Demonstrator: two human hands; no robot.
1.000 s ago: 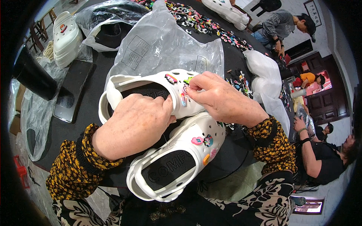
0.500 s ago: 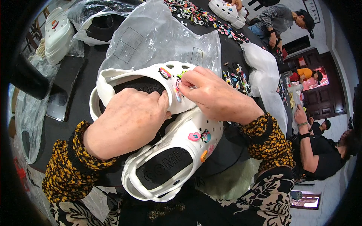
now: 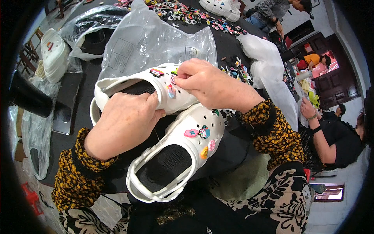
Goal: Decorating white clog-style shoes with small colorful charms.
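Two white clogs lie before me. My left hand point(image 3: 124, 124) is closed on the far clog point(image 3: 182, 94), thumb at the rim of its foot opening and the other fingers mostly hidden. On that clog's toe, my right hand point(image 3: 212, 82) pinches a small pinkish shoe charm point(image 3: 173, 80), mostly covered by the fingertips. Beside it sit a rainbow-coloured charm point(image 3: 156, 73) and a pale blue and pink charm point(image 3: 171, 92). Nearer to me, the second clog point(image 3: 183, 129) carries several charms, among them a pink one point(image 3: 191, 133) and an orange-yellow one point(image 3: 204, 152).
Behind the clogs spreads a clear plastic bag point(image 3: 156, 41). Loose charms point(image 3: 175, 12) cover the far table. At left are another white clog point(image 3: 54, 58), a phone point(image 3: 63, 121) and a black cylinder point(image 3: 33, 95). White wrapping point(image 3: 265, 62) lies at right, near a person in black point(image 3: 331, 142).
The view has shifted, so the far table and the clogs sit further left in it. Both hands keep their hold on the far clog and its charm.
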